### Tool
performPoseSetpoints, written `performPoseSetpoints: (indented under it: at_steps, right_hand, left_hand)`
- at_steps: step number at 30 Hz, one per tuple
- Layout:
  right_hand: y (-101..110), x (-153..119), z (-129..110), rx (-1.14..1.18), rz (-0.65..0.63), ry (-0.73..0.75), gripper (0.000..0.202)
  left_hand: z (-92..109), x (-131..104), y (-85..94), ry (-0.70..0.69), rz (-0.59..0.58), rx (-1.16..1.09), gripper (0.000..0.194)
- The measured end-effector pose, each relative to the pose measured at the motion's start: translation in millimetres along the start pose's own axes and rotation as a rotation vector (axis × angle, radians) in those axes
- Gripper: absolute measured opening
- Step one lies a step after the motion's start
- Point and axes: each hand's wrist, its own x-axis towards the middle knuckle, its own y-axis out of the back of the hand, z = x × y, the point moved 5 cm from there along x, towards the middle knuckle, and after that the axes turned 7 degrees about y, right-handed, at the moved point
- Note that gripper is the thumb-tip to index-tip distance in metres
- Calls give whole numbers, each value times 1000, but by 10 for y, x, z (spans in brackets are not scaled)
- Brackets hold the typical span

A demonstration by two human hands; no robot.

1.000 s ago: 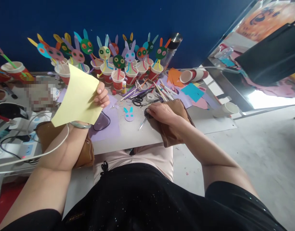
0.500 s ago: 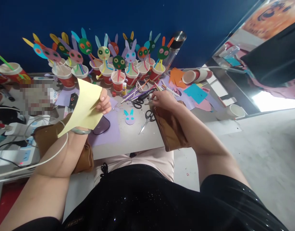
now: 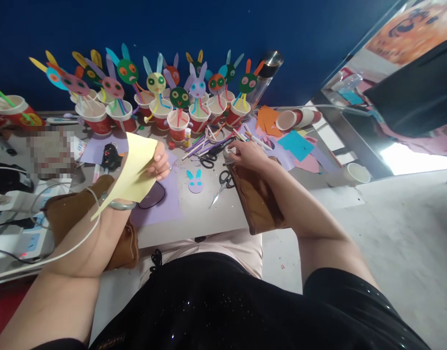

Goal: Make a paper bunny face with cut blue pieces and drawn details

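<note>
A sheet of yellow paper (image 3: 134, 170), bent in a curve, is pinched in my left hand (image 3: 160, 163) above the left of the table. My right hand (image 3: 247, 155) reaches down among the craft supplies, its fingers closed around a small pale thing (image 3: 229, 154) that they mostly hide. Just below it lie scissors (image 3: 223, 186) with black handles, slightly apart. A second pair of scissors (image 3: 208, 160) rests to the left of that hand. On the table between my hands lies a purple paper rabbit face (image 3: 196, 184) with blue ears and eyes.
Paper cups (image 3: 179, 129) holding paper rabbits on bent stems stand in rows along the blue wall. Brown cushions (image 3: 258, 204) sit under both forearms. A power strip (image 3: 30, 243) with cables lies at left. Coloured paper (image 3: 298, 143), cups on their side (image 3: 300, 116) and a flask (image 3: 265, 73) are at right.
The yellow paper has dropped slightly and tilted a little in my left hand. My right hand stays around the same spot. The whole view has shifted slightly.
</note>
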Motion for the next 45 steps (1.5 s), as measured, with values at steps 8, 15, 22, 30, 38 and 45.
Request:
performPoseSetpoints:
  at_steps: [8,15,22,30,38,45]
  right_hand:
    - [-21,272,-47,-79,-59,25,53]
    - [-35,366,536,-76,-90,-132,48]
    - [-32,452,871,-76,-50,-186,52]
    - [-56,477,1009,-12,13,-258,64]
    - [-3,433,1337,8,151,-384,57]
    - [102,208,1446,62,218,-472,50]
  left_hand:
    - [12,-89,-54,43,-16,0,45]
    - [-9,-127,-190,17,-105,75,29]
    - [-58,-102,-121,58,-46,45,30]
    - [-51,-91,-141,54,-75,94,30]
    - [-48,-130,-150,64,-32,86,26]
    - [-49,-131,-170,61,-22,110,28]
